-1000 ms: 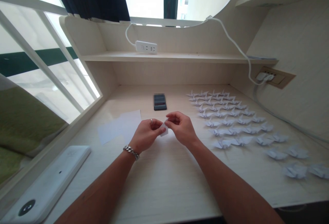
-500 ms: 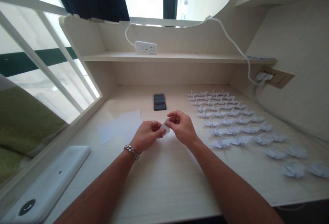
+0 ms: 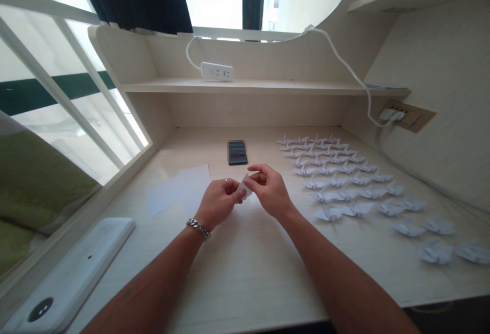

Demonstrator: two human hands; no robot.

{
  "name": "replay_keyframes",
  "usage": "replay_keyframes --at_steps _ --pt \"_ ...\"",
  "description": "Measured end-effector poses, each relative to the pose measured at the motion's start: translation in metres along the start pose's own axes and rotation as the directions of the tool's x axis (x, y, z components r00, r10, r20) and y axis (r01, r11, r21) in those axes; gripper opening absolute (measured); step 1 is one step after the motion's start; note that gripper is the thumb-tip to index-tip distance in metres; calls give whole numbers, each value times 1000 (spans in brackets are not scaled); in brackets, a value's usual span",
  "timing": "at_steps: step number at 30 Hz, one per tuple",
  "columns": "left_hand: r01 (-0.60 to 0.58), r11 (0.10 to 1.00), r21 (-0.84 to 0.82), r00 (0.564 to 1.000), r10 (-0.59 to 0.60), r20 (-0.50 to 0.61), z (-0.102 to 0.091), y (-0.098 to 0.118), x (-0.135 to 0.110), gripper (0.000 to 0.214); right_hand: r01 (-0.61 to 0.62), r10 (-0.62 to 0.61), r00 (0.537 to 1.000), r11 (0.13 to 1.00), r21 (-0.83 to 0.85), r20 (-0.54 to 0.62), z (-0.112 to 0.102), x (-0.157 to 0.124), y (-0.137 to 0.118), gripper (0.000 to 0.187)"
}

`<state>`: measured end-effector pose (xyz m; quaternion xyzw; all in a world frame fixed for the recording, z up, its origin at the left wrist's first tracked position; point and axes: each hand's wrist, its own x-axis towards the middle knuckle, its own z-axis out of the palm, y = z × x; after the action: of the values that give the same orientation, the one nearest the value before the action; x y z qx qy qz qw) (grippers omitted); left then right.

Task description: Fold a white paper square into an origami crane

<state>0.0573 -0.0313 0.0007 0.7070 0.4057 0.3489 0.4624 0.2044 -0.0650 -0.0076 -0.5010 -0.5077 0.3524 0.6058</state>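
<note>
Between my two hands, above the middle of the desk, is a small folded piece of white paper (image 3: 246,187). My left hand (image 3: 220,198), with a ring and a chain bracelet at the wrist, pinches its lower left side. The thumb and index finger of my right hand (image 3: 271,189) grip its upper right edge. Part of the paper is hidden behind the fingers, so its full shape does not show. To the left lie flat white paper sheets (image 3: 172,191). Rows of white folded paper cranes (image 3: 337,181) stand on the right.
A dark phone (image 3: 237,152) lies beyond my hands. A long white device (image 3: 76,272) rests along the left edge of the desk (image 3: 245,283). A power strip (image 3: 216,71) sits on the shelf, its white cable running to a wall socket (image 3: 409,115).
The folded paper is tilted slightly differently between my fingers, and its upper edge sits a little further left. Both hands have barely shifted.
</note>
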Motion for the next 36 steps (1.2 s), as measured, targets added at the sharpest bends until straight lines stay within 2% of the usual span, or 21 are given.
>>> replay_keyframes --at_steps 3,7,10,13,15,19,23,27,30,33,36 --pt "48 993 -109 998 -53 -39 -1 -2 2 22 -35 42 994 997 -72 102 -1 1 3 19" --pt "81 978 -190 995 -89 -33 -1 -1 2 27 5 18 996 968 -251 91 -5 0 1 18" --pt "49 962 -267 996 -65 -53 0 2 1 30 43 4 990 944 -328 142 -6 -2 -4 19" --pt "4 972 -235 992 -33 -122 0 2 0 26 90 -1 974 920 -382 226 -5 -4 -9 16" --pt "-4 977 -215 983 -36 -181 0 2 0 25 106 -9 972 907 -408 233 -3 -5 -10 16" --pt "43 936 -351 967 -127 -221 0 1 1 27 76 -14 985 931 -357 173 2 -6 -3 19" --pt "91 878 -471 958 -206 -199 2 1 3 32 34 -1 992 962 -269 122 8 -7 7 19" --pt "53 859 -509 955 -192 -225 3 -1 4 33 22 -2 997 969 -247 80 13 -8 10 20" --pt "19 871 -492 950 -169 -263 4 -2 4 33 -25 48 993 977 -210 108 16 -8 7 22" --pt "28 864 -502 961 -161 -224 4 -1 3 33 -50 86 985 972 -231 151 14 -8 3 20" --pt "63 879 -472 978 -148 -145 4 -1 2 31 -24 59 992 960 -279 116 9 -7 0 20"
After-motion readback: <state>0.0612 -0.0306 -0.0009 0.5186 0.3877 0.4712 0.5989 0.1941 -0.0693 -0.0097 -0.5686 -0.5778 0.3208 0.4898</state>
